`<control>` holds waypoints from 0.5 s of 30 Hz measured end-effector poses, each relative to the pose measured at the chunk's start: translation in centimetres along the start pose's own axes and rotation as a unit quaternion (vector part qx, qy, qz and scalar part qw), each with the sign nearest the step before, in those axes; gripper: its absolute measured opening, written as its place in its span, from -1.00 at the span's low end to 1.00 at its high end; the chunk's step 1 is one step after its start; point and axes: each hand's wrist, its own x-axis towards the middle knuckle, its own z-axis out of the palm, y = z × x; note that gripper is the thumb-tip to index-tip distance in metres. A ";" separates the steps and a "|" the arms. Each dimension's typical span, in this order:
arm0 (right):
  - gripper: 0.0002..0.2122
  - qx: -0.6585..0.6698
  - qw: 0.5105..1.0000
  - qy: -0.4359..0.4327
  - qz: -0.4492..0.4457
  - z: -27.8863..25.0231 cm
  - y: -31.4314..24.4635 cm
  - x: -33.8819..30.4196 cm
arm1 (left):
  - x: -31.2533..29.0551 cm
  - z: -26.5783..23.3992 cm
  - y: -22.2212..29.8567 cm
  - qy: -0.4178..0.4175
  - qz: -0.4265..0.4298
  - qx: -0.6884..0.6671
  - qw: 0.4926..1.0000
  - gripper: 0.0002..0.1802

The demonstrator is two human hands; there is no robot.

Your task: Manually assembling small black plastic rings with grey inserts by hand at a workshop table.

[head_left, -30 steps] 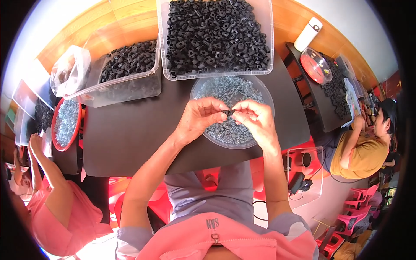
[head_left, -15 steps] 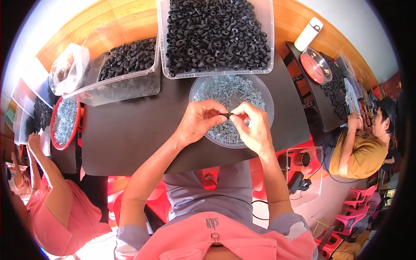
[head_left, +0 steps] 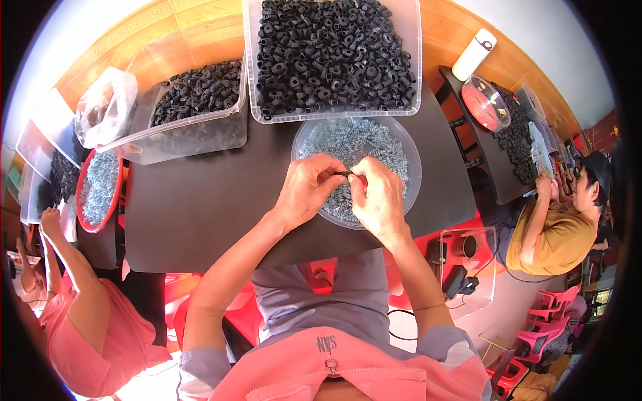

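One big dark table has a clear tub w/ lots of black bits, then a round bowl just on the near side. L hand and R hand meet over the bowl, fingertips of both pinching one tiny black pc. It's prob v. light, hard plastic, not easy to break, maybe slippy b/c it's so small. Best hold: thumb + finger at each end, soft pinch.

Two clear rectangular plastic bins on this dark brown table, one round clear plastic bowl, over there one white cylindrical bottle
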 end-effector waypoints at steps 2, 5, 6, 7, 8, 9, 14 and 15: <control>-0.81 -0.023 1.000 0.014 -0.004 0.5 0.0 -0.4 | -0.1 -0.1 0.2 0.011 -0.011 0.013 1.000 -0.86; -0.72 -0.004 1.000 0.015 0.014 0.7 -1.0 -0.7 | -0.1 -0.2 0.7 0.029 -0.027 0.040 0.998 -0.86; -0.72 -0.005 1.000 0.015 0.014 1.0 -1.1 -0.8 | -0.1 -0.3 0.8 0.038 -0.031 0.057 0.997 -0.86; -0.69 -0.019 0.999 0.033 0.000 1.3 -1.2 -0.8 | -0.1 -0.3 1.0 0.038 -0.031 0.057 0.997 -0.86; -0.65 -0.033 0.998 0.050 -0.015 1.5 -1.3 -0.9 | -0.2 -0.2 1.2 0.048 -0.042 0.053 0.997 -0.86; -0.65 -0.033 0.998 0.051 -0.016 1.8 -1.2 -0.9 | -0.2 -0.1 1.3 0.059 -0.054 0.049 0.996 -0.87; -0.65 -0.077 0.995 0.066 -0.009 2.4 -1.4 -0.6 | -0.3 0.1 1.0 0.092 -0.067 0.019 0.993 -0.89; -0.65 -0.078 0.995 0.066 -0.009 2.4 -1.6 -0.5 | -0.4 0.1 0.9 0.101 -0.072 0.004 0.992 -0.90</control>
